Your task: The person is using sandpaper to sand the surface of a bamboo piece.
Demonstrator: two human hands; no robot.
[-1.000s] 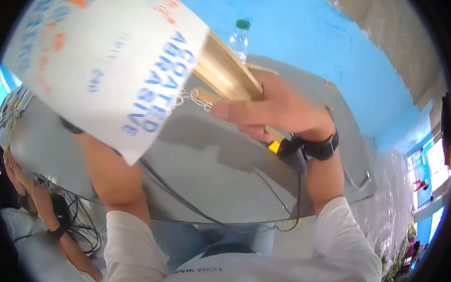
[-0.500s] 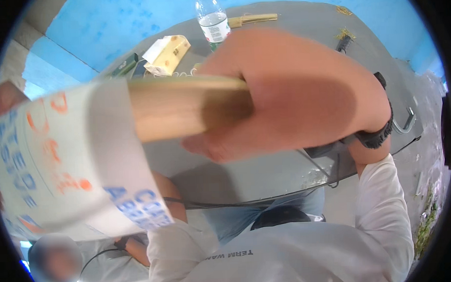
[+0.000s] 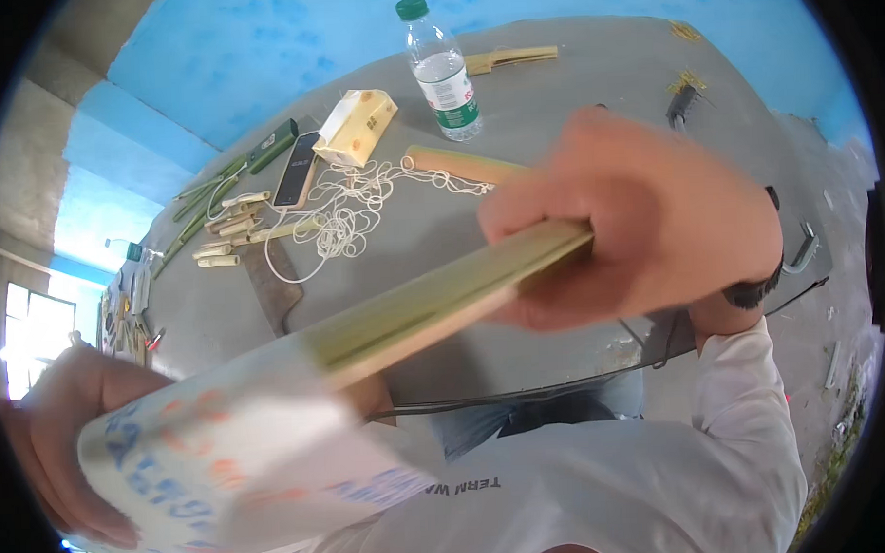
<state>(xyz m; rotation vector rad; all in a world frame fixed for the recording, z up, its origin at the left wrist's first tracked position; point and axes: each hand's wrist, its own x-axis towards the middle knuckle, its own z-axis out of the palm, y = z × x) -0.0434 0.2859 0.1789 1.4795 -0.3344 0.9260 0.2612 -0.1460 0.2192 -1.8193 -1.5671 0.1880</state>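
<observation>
My right hand (image 3: 645, 216) grips a bundle of flat bamboo strips (image 3: 443, 301), held close under the camera and slanting down to the left. My left hand (image 3: 63, 436) at the lower left wraps a white sheet of sandpaper with blue and orange print (image 3: 234, 459) around the lower end of the strips. A dark watch sits on my right wrist. Both hands are raised above the grey table (image 3: 572, 87).
On the table lie a clear water bottle with green cap (image 3: 440, 67), a small cream carton (image 3: 357, 128), a dark phone (image 3: 295, 170), a tangle of white string (image 3: 348, 216), short bamboo pieces (image 3: 231, 230), a cleaver (image 3: 272, 282) and a bamboo slat (image 3: 458, 164). A black cable runs along the near edge.
The view has tilted so more of the table shows. The strips and sandpaper have shifted lower and left, with my right hand sliding further from the paper.
</observation>
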